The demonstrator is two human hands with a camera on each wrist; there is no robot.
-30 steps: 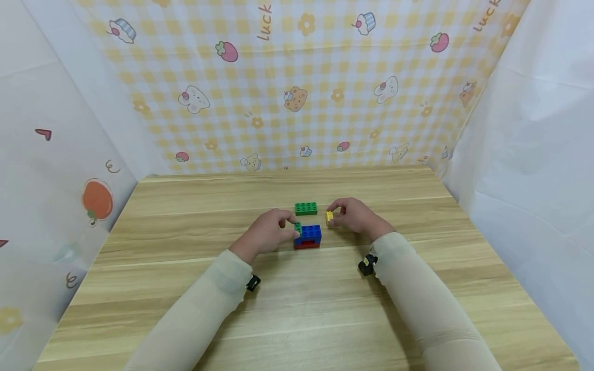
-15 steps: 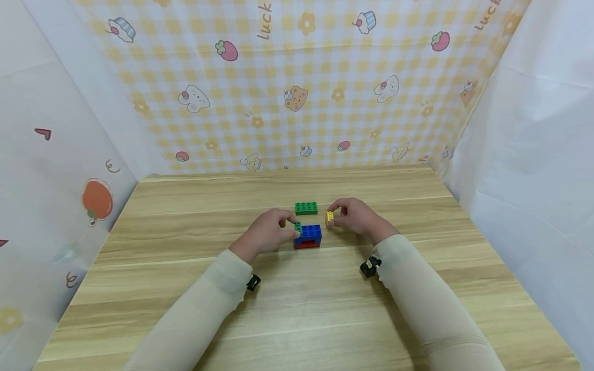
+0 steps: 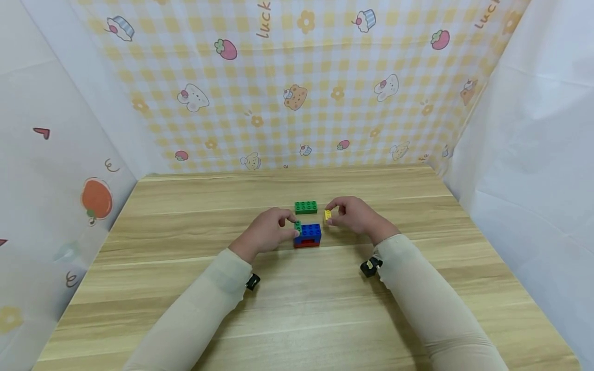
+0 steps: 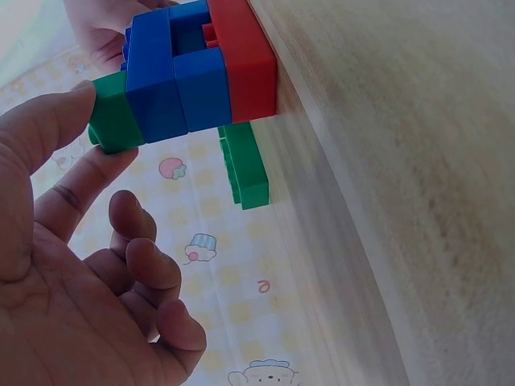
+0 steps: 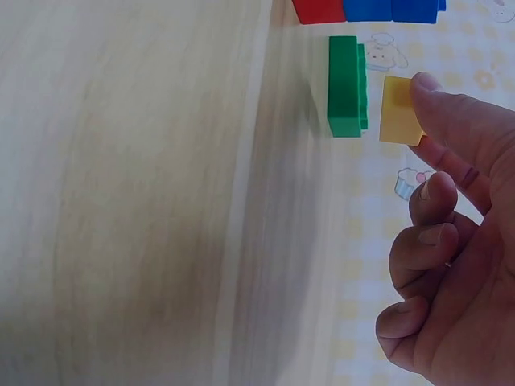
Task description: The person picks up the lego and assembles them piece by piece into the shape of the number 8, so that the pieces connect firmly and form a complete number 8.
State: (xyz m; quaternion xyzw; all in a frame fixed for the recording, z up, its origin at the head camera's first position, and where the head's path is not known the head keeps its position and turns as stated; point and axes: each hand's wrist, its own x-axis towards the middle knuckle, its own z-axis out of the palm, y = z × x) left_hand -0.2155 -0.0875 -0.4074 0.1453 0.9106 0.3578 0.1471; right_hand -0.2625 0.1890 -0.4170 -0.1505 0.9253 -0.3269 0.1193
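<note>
The left hand (image 3: pixel 269 232) pinches the small green brick (image 3: pixel 297 226) between thumb and index finger, those two only slightly apart, its other fingers loosely curled and holding nothing. That brick sits on the left end of the stack (image 3: pixel 311 238), with no gap showing beneath it; the grip at its two ends leaves its studs bare and probably also steadies the stack. The right hand (image 3: pixel 355 215) has the yellow brick (image 3: pixel 327 216) in a like pinch, thumb against one face, index finger behind, the remaining fingers bent and bearing nothing. The yellow brick is to the right of the stack and a little behind it, raised off the table (image 3: pixel 297 309) and touching neither the stack nor the long green brick; held by its sides, its underside seems left free. The long green brick (image 3: pixel 306 207) lies behind the stack, apart from it, studs up, likely set aside within reach. Farther behind the stack hangs the checked cloth (image 3: pixel 325 67).
</note>
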